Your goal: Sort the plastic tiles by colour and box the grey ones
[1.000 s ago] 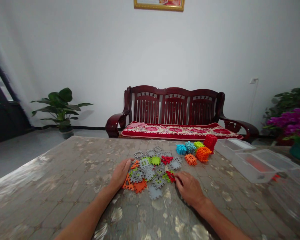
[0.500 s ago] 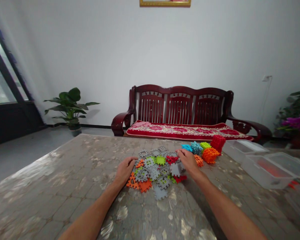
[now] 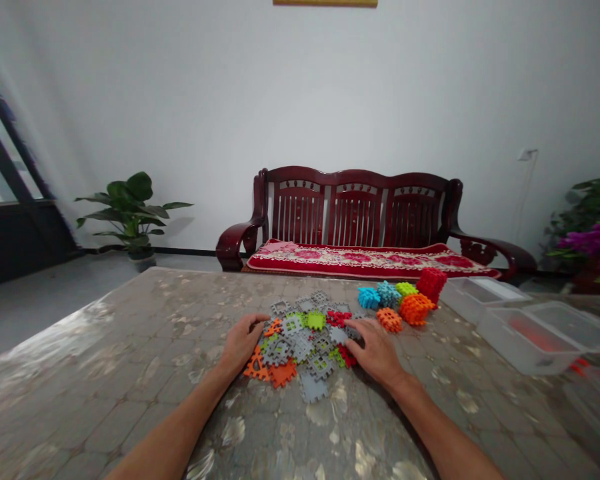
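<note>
A pile of flat, notched plastic building tiles (image 3: pixel 300 345) in grey, green, orange and red lies on the table in front of me. At the pile's left edge rests my left hand (image 3: pixel 241 340), thumb and fingers apart, beside the orange tiles (image 3: pixel 258 365). My right hand (image 3: pixel 377 350) is at the pile's right edge with its thumb and forefinger spread around the side of it. Closest to those fingertips are a light grey tile (image 3: pixel 337 335) and some red tiles (image 3: pixel 347 357). The right palm hides part of that edge.
Stacks of joined tiles, including blue (image 3: pixel 369 298), orange (image 3: pixel 416 309) and red (image 3: pixel 432 285), stand to the right. Beyond them are clear plastic boxes (image 3: pixel 527 353), one with red-orange pieces inside. A wooden bench (image 3: pixel 355 200) stands behind the patterned table (image 3: pixel 155 333).
My right hand has come down and nearer along the pile's right side, its fingers spreading. The light grey tile that stood tilted there now lies flatter. The view has shifted slightly.
</note>
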A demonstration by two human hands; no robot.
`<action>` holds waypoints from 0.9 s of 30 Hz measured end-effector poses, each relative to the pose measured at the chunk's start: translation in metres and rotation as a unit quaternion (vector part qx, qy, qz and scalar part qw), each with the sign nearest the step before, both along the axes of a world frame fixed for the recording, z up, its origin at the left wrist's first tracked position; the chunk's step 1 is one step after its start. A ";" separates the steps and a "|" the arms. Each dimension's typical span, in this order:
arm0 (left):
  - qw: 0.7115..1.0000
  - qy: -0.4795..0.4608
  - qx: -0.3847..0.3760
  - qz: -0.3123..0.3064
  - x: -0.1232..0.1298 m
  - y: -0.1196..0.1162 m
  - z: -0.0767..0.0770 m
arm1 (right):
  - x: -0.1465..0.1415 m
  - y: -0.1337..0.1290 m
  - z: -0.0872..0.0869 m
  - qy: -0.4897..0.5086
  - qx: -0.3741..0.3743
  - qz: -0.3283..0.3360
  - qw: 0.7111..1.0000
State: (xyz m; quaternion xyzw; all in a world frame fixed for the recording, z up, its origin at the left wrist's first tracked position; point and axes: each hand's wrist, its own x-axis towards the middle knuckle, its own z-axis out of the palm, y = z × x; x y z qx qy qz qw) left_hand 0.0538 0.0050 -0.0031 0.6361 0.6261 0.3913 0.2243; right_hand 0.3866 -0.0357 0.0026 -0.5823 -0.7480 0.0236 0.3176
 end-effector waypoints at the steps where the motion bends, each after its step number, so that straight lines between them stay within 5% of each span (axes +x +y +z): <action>1: 1.000 0.001 0.003 0.001 0.000 0.000 0.000 | -0.002 0.001 0.001 -0.010 -0.007 0.004 1.000; 10: 1.000 0.015 0.009 -0.002 -0.001 0.006 -0.002 | -0.009 0.000 -0.002 0.022 -0.001 0.038 0.999; 14: 1.000 0.020 0.006 0.003 -0.002 0.006 0.002 | 0.003 0.002 -0.002 0.071 0.026 -0.016 0.997; 27: 1.000 0.002 0.008 0.002 -0.008 0.014 -0.005 | 0.015 0.005 -0.011 -0.030 -0.005 -0.032 0.999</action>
